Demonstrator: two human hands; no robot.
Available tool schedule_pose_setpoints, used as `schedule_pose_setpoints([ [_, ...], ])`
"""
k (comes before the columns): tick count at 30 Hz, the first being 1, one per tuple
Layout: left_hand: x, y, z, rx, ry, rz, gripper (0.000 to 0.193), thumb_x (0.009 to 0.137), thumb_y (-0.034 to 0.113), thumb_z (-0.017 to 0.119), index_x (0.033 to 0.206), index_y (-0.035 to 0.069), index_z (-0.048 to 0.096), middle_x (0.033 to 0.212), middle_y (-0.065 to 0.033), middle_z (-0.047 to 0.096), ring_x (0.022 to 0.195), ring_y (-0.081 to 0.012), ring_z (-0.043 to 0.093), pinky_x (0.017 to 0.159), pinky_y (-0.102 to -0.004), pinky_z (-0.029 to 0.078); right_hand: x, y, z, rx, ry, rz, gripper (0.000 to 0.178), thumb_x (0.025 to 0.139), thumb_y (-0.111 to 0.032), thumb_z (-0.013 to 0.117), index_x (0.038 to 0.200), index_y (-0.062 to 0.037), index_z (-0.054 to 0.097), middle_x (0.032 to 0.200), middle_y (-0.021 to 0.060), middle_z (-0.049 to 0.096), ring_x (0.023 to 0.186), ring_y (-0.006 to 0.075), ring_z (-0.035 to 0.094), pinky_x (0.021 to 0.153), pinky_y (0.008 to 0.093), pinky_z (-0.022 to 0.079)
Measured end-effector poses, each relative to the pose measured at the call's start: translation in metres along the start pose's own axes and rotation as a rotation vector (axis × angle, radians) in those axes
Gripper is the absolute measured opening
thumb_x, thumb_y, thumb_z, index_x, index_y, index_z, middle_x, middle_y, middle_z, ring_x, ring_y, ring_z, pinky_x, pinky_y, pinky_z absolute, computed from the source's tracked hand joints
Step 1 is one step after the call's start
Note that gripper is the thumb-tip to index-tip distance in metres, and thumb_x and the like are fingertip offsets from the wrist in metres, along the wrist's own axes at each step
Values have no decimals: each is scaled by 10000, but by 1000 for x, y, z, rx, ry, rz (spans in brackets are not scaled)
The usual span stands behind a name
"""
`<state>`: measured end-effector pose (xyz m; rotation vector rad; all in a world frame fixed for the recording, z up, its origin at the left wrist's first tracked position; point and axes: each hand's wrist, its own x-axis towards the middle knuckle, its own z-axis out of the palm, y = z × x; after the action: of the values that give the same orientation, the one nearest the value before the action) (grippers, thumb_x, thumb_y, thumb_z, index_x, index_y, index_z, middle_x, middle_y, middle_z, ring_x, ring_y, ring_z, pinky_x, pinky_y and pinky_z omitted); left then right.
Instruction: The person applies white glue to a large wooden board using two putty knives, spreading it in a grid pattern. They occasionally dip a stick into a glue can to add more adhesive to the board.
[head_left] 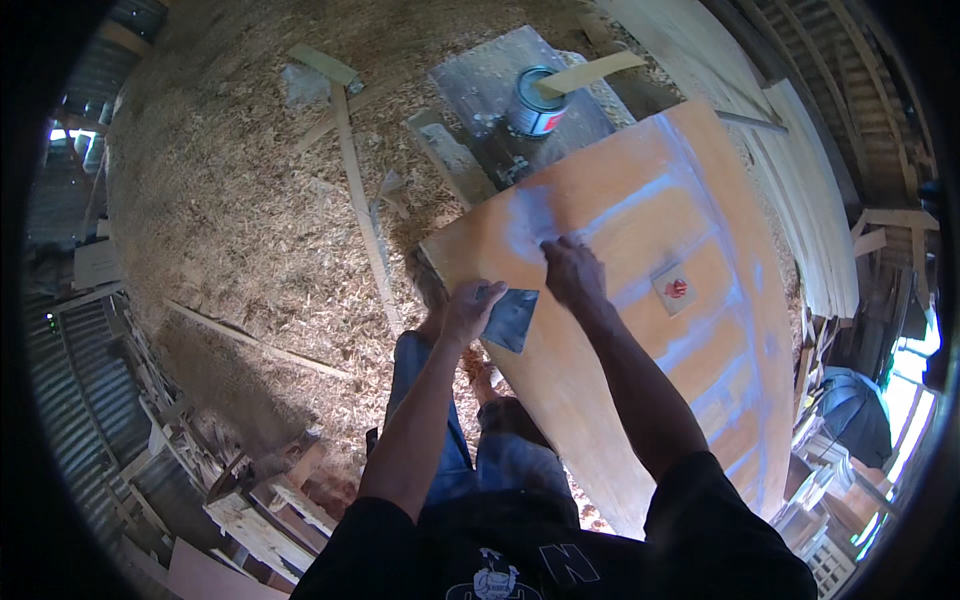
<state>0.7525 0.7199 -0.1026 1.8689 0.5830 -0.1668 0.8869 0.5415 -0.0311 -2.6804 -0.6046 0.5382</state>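
Note:
A large orange-brown wooden panel (640, 400) lies tilted in front of me, with bluish-white streaks along its joints. My left hand (468, 312) grips a thin, dark grey square plate (511, 320) by its edge, over the panel's left side. Closed, with its knuckles up, my right hand (574, 275) is at a pale smeared patch near the panel's far end. Whatever its fingers hold is hidden. To the right of that hand, a small square card (672, 289) bearing a red blob rests on the panel.
Past the panel's far end, an open tin can (537, 105) stands on a grey board (470, 85), a flat wooden strip (590, 75) across its top. Wood shavings (240, 200) and loose battens (355, 180) cover the ground at left. Long pale planks (800, 200) lie at right.

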Motion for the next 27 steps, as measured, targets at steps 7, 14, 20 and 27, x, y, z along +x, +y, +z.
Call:
schedule_pose_setpoints([
  [7,28,13,-35,-500,-2,-195,439,965,370,689,1044,-61,720,984,-92,728,973,-141,651,883,-300,500,69,-3,-42,-81,-406,-146,335,869,-126,568,1154,-166,741,1110,122,737,1013,334,705,895,459,558],
  [14,76,31,-28,-195,-455,-91,422,943,447,709,936,26,742,822,-103,731,720,-207,680,676,-382,529,211,-27,-71,62,-564,-368,361,790,-73,593,1118,-102,743,1011,150,749,943,334,706,835,440,551],
  [20,78,25,-31,-90,-526,39,455,928,472,712,894,18,736,765,-175,714,727,-316,710,697,-411,549,249,-42,-75,154,-627,-31,369,849,-46,589,1190,-92,720,1011,167,739,950,312,712,862,422,545],
  [27,76,26,-27,-99,-495,53,440,909,450,729,866,12,730,804,-193,720,727,-354,704,682,-441,562,247,-13,-61,369,-521,6,345,850,-17,597,1175,-59,706,1042,157,731,1047,287,697,922,375,525],
])
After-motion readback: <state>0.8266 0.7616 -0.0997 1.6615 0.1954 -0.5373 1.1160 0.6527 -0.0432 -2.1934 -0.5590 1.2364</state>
